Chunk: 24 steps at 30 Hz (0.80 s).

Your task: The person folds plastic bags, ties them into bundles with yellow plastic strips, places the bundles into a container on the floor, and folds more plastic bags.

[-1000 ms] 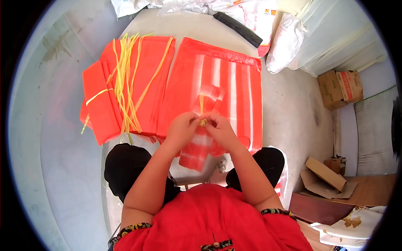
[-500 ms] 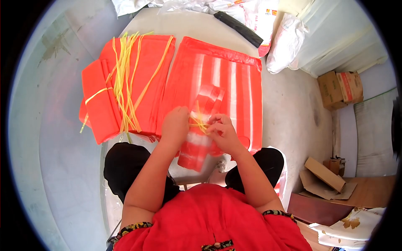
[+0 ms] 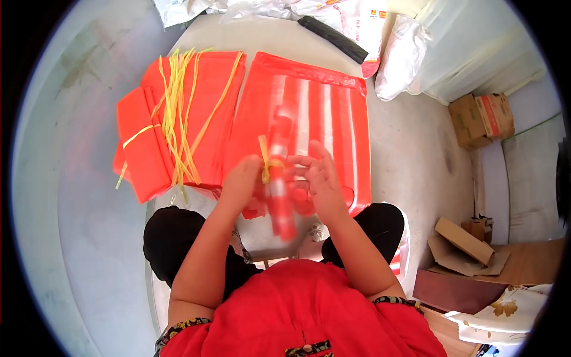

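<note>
Red-and-white plastic, gathered into a narrow, motion-blurred bundle (image 3: 278,196), lies in the head view between the two hands, over the near part of a striped stack (image 3: 341,131). Yellow tie (image 3: 266,169) circles its middle. The left hand (image 3: 242,181) curls beside the tie; whether it pinches anything, I cannot tell. The right hand (image 3: 322,181) has its fingers spread just beside the bundle. Leftward, yellow strands (image 3: 172,107) lie across red sheets (image 3: 215,149), beside a folded red packet (image 3: 146,163).
</note>
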Tool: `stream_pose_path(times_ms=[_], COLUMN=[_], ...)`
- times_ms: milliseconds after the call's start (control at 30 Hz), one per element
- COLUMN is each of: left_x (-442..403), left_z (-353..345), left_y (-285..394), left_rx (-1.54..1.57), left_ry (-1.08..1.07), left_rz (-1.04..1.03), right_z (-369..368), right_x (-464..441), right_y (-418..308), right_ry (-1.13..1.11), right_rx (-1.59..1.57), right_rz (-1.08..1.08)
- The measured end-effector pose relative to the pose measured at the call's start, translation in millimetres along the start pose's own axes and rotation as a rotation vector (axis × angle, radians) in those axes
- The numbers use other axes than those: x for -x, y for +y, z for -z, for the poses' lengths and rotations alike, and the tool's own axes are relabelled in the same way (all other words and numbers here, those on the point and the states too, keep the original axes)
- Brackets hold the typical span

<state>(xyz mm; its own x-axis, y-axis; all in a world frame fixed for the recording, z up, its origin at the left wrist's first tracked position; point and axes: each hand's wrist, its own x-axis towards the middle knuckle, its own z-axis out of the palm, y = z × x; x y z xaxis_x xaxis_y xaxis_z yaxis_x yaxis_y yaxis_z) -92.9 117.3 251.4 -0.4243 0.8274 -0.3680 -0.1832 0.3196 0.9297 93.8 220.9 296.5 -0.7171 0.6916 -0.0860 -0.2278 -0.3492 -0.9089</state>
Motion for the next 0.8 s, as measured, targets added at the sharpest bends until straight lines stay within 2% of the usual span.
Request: stream_pose_path(times_ms=[67,100,167,200,300,400,500,533,633,700,800], left_x=[9.5,6.0,-5.3,-3.8,-6.9,-6.5,-4.5,-4.7,-9.6,-15.0,-9.4], left_z=[1.6,2.0,0.8,-1.7,-5.7,-13.7,-26.4,-30.9,-45.3,-57.5,-72.3], left_y=[12.8,4.1,-21.6,-21.1,-26.0,-23.0,-8.2,-3.2,1.4,-3.5,-0.9], left_rx=[0.695,0.66,0.591,0.587,0.62,0.644,0.593,0.608,0.63,0.615,0.62], left_ry=[-0.062,-0.055,-0.046,-0.002,-0.029,-0.042,-0.025,-0.028,-0.044,-0.063,-0.168], left_rz=[0.19,0.137,0.026,0.041,0.021,-0.014,0.026,0.034,0.054,0.055,0.173], right_z=[1.5,1.6,12.4,15.8,19.5,22.5,25.8,29.6,35.1,42.8,58.8], right_x=[-7.0,-10.0,-17.8,-21.2,-13.3,-6.0,-0.9,-1.0,8.3,16.1,23.6], right_y=[-4.5,-6.2,8.8,15.4,34.1,41.9,33.6,35.9,18.2,15.7,21.1], right_ry=[-0.038,-0.056,0.007,0.04,0.096,-0.1,-0.152,-0.14,-0.119,-0.053,0.026], right_rx=[0.162,0.242,0.651,0.857,0.502,0.231,0.489,0.419,0.525,0.489,0.492], right_rz=[0.111,0.168,0.22,0.242,-0.129,-0.157,-0.133,-0.152,-0.092,-0.091,-0.06])
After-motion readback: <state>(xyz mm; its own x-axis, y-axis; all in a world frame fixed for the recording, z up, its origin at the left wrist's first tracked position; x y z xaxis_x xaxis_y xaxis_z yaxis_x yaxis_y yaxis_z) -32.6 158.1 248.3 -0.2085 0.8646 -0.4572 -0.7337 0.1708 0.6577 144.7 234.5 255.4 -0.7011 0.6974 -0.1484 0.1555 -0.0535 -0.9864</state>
